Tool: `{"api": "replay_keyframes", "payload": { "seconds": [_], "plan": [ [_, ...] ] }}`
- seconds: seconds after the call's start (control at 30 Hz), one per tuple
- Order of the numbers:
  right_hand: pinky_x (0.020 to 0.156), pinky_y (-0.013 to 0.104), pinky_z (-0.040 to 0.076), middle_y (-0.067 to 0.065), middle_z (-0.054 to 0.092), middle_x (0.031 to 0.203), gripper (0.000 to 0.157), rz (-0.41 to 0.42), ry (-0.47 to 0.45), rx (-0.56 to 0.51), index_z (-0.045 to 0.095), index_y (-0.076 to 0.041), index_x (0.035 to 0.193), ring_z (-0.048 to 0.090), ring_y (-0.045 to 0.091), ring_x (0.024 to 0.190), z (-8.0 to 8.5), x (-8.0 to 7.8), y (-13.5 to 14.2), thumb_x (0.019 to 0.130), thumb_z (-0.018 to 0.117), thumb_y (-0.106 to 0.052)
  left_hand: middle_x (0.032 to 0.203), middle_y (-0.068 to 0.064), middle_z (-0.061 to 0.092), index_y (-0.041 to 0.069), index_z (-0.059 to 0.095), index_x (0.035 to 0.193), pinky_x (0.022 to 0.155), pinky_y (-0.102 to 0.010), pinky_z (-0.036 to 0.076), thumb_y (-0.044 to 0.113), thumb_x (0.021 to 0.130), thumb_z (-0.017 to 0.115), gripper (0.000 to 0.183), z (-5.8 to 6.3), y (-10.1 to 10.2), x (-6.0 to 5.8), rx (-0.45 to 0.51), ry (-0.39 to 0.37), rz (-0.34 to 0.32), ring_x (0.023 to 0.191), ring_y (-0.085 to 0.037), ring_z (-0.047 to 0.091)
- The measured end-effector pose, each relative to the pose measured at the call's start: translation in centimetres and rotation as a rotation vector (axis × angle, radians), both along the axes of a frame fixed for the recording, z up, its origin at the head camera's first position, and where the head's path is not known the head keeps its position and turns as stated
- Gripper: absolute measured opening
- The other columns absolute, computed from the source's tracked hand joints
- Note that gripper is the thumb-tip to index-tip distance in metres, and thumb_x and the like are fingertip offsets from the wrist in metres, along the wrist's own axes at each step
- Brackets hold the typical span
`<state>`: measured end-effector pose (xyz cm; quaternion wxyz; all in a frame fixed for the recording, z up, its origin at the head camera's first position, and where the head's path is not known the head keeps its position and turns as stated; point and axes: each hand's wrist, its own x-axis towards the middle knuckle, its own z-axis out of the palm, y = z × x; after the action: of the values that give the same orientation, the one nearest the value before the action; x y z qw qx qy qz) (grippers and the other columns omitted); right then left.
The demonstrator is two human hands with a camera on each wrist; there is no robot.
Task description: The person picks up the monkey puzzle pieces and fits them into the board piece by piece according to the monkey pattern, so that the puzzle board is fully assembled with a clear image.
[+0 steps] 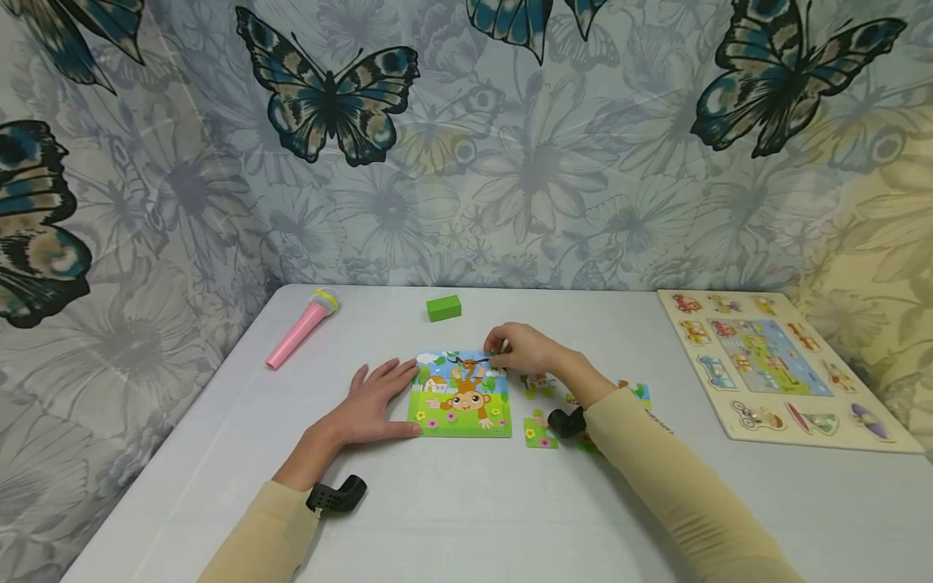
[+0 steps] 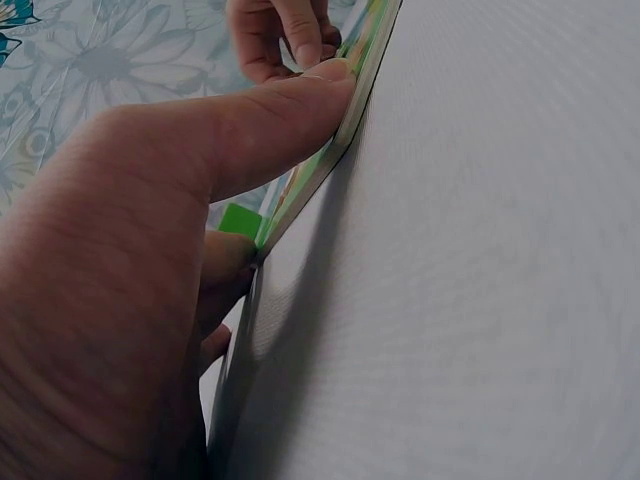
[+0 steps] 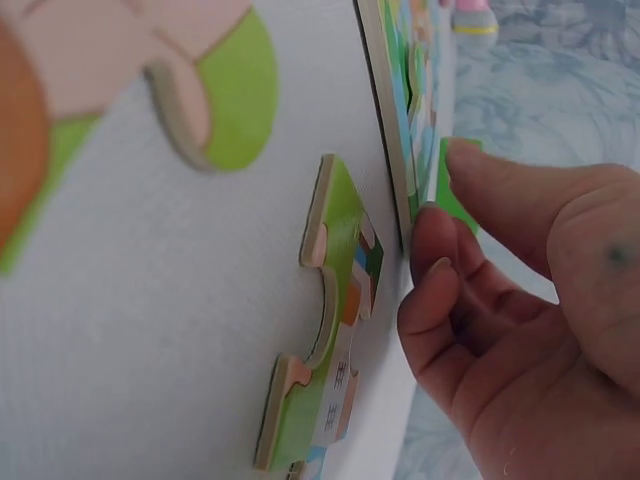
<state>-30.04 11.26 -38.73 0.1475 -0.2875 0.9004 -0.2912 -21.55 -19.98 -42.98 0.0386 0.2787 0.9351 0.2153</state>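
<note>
A square puzzle board [image 1: 461, 409] with a hanging monkey picture lies at the middle of the table. My left hand [image 1: 375, 405] rests at its left side, fingers spread, with the thumb tip on the lower left corner. In the left wrist view the thumb [image 2: 270, 130] lies across the board's edge. My right hand [image 1: 526, 348] is at the upper right corner of the board. In the right wrist view its fingers [image 3: 435, 310] bend beside the board edge [image 3: 385, 120], and the thumb stands apart from them, with nothing seen between.
Loose puzzle pieces [image 1: 540, 431] lie right of the board, some hidden under my right forearm. A green block [image 1: 444, 308] sits behind it. Toward the far left lies a pink toy microphone [image 1: 302, 330]. A larger picture board [image 1: 780, 364] is at the right edge.
</note>
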Motion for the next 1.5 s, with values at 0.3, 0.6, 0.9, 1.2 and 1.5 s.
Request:
{"api": "replay_keyframes", "payload": {
  "seconds": [0.3,0.6,0.9,1.2,1.5],
  "plan": [
    [0.087,0.037,0.048,0.004,0.058,0.104,0.023,0.073,0.017,0.041,0.070,-0.008,0.110,0.056,0.020,0.093,0.1,0.3,-0.2,0.091,0.078,-0.019,0.163,-0.008,0.031,0.006,0.036,0.157,0.111,-0.070,0.002,0.058,0.083,0.070,0.097,0.1,0.0,0.1,0.005,0.001,0.001,0.150,-0.036,0.019],
    [0.087,0.037,0.047,0.003,0.058,0.102,0.021,0.082,0.024,0.062,0.070,-0.009,0.111,0.054,0.019,0.092,0.0,0.4,-0.5,0.093,0.076,-0.014,0.163,-0.008,0.031,0.006,0.036,0.157,0.111,-0.070,0.002,0.058,0.083,0.070,0.097,0.1,0.0,0.1,0.007,0.002,-0.001,0.150,-0.036,0.019],
    [0.084,0.035,0.047,0.002,0.058,0.100,0.019,0.108,0.034,0.060,0.070,-0.008,0.112,0.053,0.018,0.089,0.0,0.2,-0.6,0.093,0.075,-0.012,0.163,-0.008,0.032,0.006,0.037,0.157,0.111,-0.071,0.002,0.058,0.083,0.071,0.097,0.1,0.0,0.1,0.007,0.004,0.001,0.150,-0.036,0.020],
    [0.088,0.036,0.050,0.004,0.061,0.114,0.024,0.067,-0.016,0.005,0.069,-0.007,0.117,0.061,0.020,0.101,0.3,0.3,0.3,0.093,0.074,-0.012,0.162,-0.009,0.033,0.005,0.037,0.156,0.111,-0.071,0.002,0.057,0.082,0.072,0.097,0.0,0.1,0.0,0.021,0.010,-0.006,0.150,-0.037,0.020],
    [0.081,0.037,0.052,0.007,0.060,0.119,0.030,0.046,-0.028,-0.037,0.066,-0.005,0.124,0.062,0.023,0.103,0.9,0.9,2.5,0.095,0.072,-0.012,0.162,-0.009,0.032,0.005,0.037,0.157,0.110,-0.071,0.002,0.058,0.082,0.072,0.098,-0.1,0.0,-0.1,0.020,0.012,-0.010,0.150,-0.037,0.020]
  ]
}}
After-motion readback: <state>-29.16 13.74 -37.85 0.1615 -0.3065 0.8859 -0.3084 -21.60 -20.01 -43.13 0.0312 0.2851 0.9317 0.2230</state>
